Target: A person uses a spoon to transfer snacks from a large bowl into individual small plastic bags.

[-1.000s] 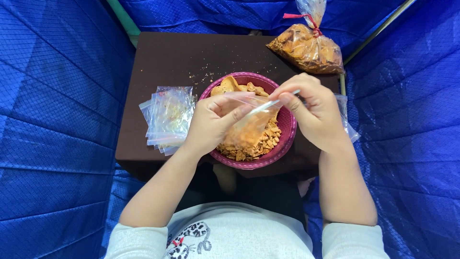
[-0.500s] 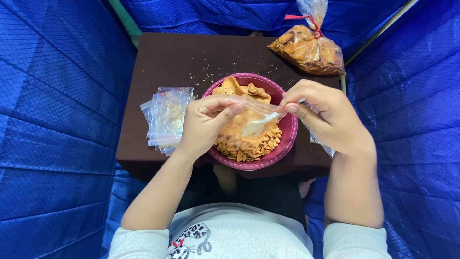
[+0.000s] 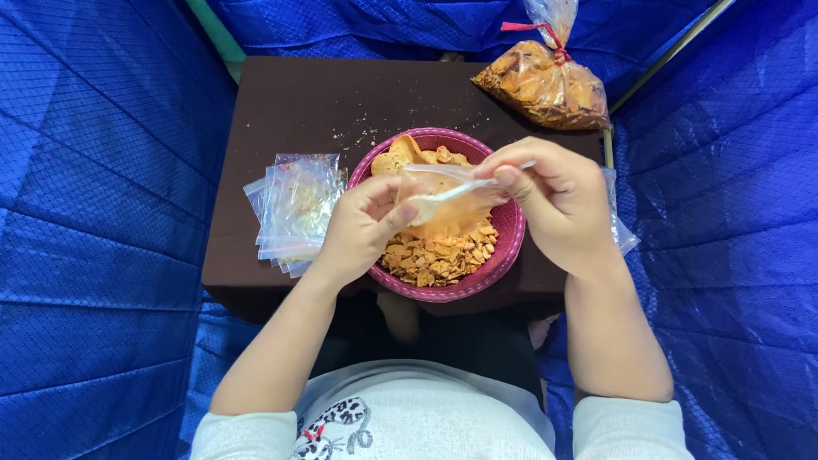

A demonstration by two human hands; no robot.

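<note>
The left hand (image 3: 362,226) is pinching one edge of a small clear plastic bag (image 3: 443,200), thumb and fingers closed on the film and holding its mouth open. The right hand (image 3: 554,200) is gripping the handle of a white plastic spoon (image 3: 439,202), fingers curled tightly round it, the spoon head lying inside the bag just beyond the left fingertips. The bag is hanging between both sets of fingers, directly above a pink bowl (image 3: 503,255) of orange-brown chips (image 3: 434,255); some chips are showing through the bag's film. The bowl is sitting beneath the fingers on a dark brown table (image 3: 281,94). A stack of empty clear bags (image 3: 294,209) is lying just beside the back of the left hand, on the side away from the bowl. A large tied bag of chips (image 3: 545,81) is resting well beyond the right knuckles at the table's far corner. Crumbs (image 3: 362,128) are lying scattered on the table beyond the left fingertips. Blue quilted sheeting (image 3: 102,213) is surrounding the table.
</note>
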